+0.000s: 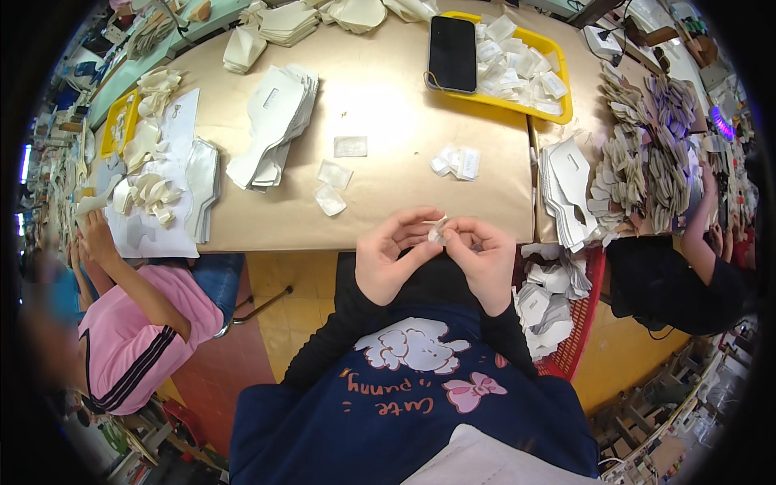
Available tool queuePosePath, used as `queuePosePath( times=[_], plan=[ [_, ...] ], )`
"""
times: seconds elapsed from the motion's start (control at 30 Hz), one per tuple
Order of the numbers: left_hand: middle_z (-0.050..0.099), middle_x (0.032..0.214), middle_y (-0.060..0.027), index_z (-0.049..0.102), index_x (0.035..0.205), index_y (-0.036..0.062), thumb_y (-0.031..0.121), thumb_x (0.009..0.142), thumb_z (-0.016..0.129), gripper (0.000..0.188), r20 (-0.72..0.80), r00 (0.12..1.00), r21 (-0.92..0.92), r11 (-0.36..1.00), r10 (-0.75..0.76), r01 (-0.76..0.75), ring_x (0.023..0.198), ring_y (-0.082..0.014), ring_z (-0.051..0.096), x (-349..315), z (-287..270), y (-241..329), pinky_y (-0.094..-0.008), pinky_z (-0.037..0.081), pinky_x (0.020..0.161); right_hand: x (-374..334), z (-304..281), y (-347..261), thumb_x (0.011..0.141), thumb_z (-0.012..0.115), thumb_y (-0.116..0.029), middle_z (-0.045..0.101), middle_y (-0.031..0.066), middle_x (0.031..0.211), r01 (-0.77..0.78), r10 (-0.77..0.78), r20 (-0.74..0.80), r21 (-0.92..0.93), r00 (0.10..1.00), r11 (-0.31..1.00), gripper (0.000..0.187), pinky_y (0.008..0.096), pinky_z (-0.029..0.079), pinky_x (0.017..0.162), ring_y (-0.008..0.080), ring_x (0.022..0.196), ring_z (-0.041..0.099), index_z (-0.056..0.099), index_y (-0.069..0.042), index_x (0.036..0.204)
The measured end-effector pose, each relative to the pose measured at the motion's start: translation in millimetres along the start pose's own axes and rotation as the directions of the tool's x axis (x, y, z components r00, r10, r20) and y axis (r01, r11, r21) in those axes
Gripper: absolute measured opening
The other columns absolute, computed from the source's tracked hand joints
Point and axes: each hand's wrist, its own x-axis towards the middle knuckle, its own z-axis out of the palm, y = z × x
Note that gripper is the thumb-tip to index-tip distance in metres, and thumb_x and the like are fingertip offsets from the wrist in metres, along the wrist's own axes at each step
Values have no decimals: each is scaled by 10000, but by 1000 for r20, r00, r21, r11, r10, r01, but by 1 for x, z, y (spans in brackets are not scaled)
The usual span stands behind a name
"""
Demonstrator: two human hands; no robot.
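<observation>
My left hand and my right hand meet over the table's near edge. Both pinch a small whitish translucent label between thumb and fingers; the fingers hide part of it. Just beyond them on the table lie a clear rectangular label and two more translucent labels, one above the other. Farther right sits a small cluster of white labels. At the back, a yellow tray holds many similar labels, and a black phone rests over its left side.
Stacks of pale cut pieces lie on the table left and right. A heap of pieces covers the far right. Beside my right knee, a red basket holds more pieces. A person in pink works at left, another in black at right.
</observation>
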Motion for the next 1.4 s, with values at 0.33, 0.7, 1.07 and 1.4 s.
queuePosePath(
  times=[0.33, 0.7, 1.07, 1.4],
  plan=[
    [692, 941, -93, 564, 1057, -12, -25, 892, 703, 216, -205, 959, 111, 969, -196, 222, 878, -128, 680, 14, -25, 10, -260, 566, 791, 11, 30, 6, 904, 700, -71, 480, -67, 634, -8, 8, -31, -3, 999, 1000, 161, 207, 295, 502, -3, 585, 382, 615, 18, 801],
    [679, 870, -49, 599, 918, 9, -49, 873, 647, 88, -178, 984, 314, 945, -29, 85, 777, -101, 651, 70, -76, -7, -236, 522, 720, -4, 24, 18, 961, 669, -100, 479, -54, 625, -5, -9, -169, -81, 986, 997, 228, 216, 285, 494, 7, 571, 371, 595, 4, 773],
    [724, 1140, -161, 730, 1103, 42, 97, 891, 666, 228, -224, 868, 923, 384, 443, 42, 1032, -212, 707, 139, -132, -15, -302, 542, 868, 18, -60, 24, 1030, 549, -89, 642, 97, 1011, -20, 131, -205, 468, 970, 884, 54, 209, 470, 673, 110, 806, 589, 509, -80, 1065],
    [676, 1101, -154, 688, 1150, 34, 166, 878, 718, 304, 39, 984, 735, 661, 176, -147, 1048, -319, 632, 86, 0, -60, -393, 498, 917, 14, -64, 55, 906, 444, -7, 444, 23, 766, -107, 213, -48, 743, 976, 661, 61, 228, 269, 470, 74, 553, 335, 455, -68, 910]
  ],
)
